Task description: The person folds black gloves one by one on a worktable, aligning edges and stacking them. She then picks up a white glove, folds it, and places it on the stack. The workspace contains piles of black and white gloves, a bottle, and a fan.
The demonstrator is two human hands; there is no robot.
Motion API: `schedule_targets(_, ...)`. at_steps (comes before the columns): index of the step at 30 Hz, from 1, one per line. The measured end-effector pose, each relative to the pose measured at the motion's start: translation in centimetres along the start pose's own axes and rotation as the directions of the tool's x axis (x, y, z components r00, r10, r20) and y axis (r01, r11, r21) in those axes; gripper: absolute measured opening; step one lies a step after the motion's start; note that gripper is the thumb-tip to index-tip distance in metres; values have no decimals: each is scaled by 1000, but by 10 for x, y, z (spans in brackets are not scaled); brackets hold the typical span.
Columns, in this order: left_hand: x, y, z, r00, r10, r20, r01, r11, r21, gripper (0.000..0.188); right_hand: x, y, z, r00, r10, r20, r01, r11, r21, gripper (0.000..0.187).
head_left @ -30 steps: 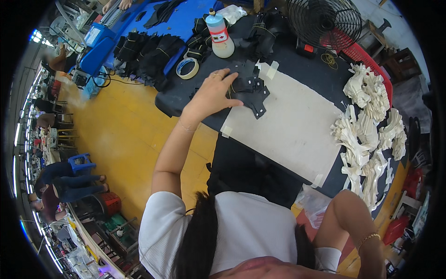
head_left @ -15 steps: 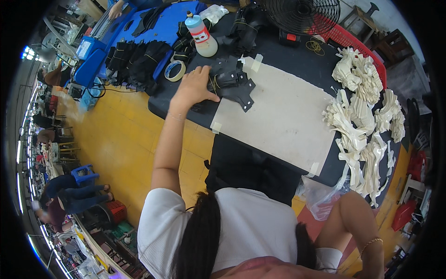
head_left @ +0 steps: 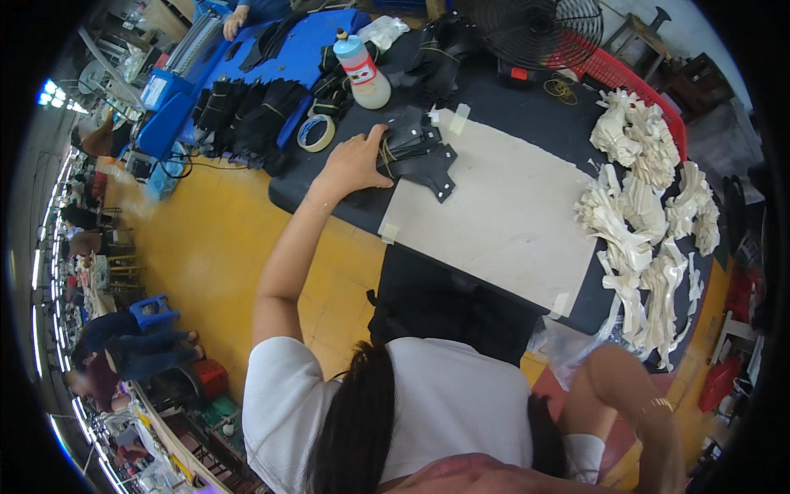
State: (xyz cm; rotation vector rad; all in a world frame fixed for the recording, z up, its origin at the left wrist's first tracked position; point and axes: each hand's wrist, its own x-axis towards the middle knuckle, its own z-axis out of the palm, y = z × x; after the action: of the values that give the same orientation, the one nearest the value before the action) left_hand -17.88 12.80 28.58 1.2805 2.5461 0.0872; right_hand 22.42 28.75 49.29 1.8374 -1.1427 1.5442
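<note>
My left hand [head_left: 355,167] is at the left end of a bundle of black cut pieces [head_left: 421,161], its thumb and fingers round the bundle's near and far sides. A thin tan elastic band circles the bundle, and small pale marks show on its pieces. The bundle overlaps the upper left corner of a pale sheet [head_left: 502,202] taped to the dark table. My right arm is bent at the lower right with a bracelet on it; its hand is out of view.
A roll of tape [head_left: 316,132] and a bottle of pale liquid [head_left: 364,70] stand beyond my left hand. More banded black bundles [head_left: 247,111] lie left. Cream strips [head_left: 638,214] pile up right, near a red basket [head_left: 634,81] and a black fan [head_left: 539,29]. A co-worker's hand [head_left: 236,22] is far left.
My left hand's fingers have drawn slightly closer in against the black bundle. The co-worker's hand has moved right. The whole view has shifted a little.
</note>
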Motion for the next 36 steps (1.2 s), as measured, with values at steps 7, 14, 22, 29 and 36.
schedule_targets(7,1,-35,-1,972,-207,115,235,782,-577,91,-191,115,-15,-45,678,-734,-966,157,204,18)
schedule_targets(14,20,-61,26,905,-187,382,419,541,-729,86,-254,249,-20,112,570,-814,-987,-31,-157,24)
schedule_targets(22,15,-22,-3,896,-51,442,331,740,-586,94,-274,277,-11,94,353,-931,-995,-4,-102,18)
schedule_targets(29,-14,2,13,961,41,274,264,155,-952,61,-243,249,-27,296,480,-826,-938,-18,-346,13)
schedule_targets(36,-41,-15,45,964,-31,264,236,-361,-902,39,-206,254,-42,408,614,-676,-892,109,-439,9)
